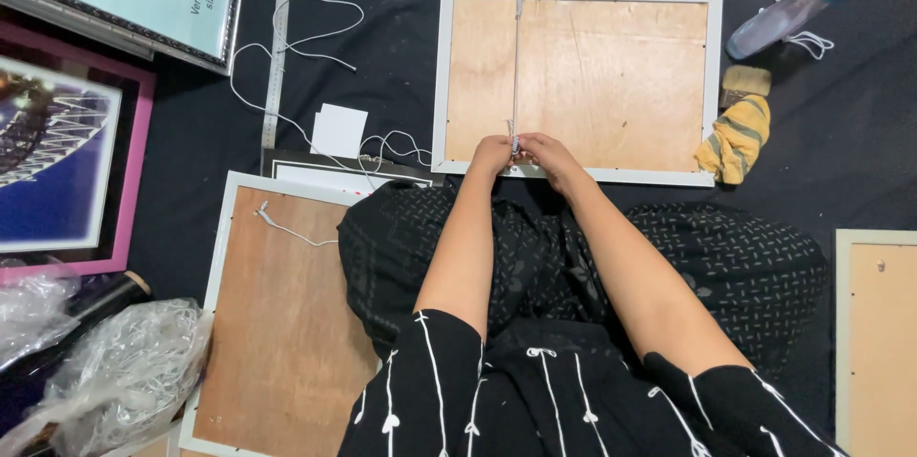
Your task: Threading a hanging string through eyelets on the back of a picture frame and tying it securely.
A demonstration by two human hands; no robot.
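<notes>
Both hands, left hand (493,153) & right hand (543,153), pinch the white hanging cord (517,65) at the near edge of the face-down picture frame (577,85), cord pulled taut from the top fixing, prob. so the knot sits tight.

Cord end (515,145) perhaps knotted, hidden between left hand (492,153) and right hand (546,153).

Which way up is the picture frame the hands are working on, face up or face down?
Face down: the picture frame shows its brown backing board, with a white string running down it to both hands.
</notes>
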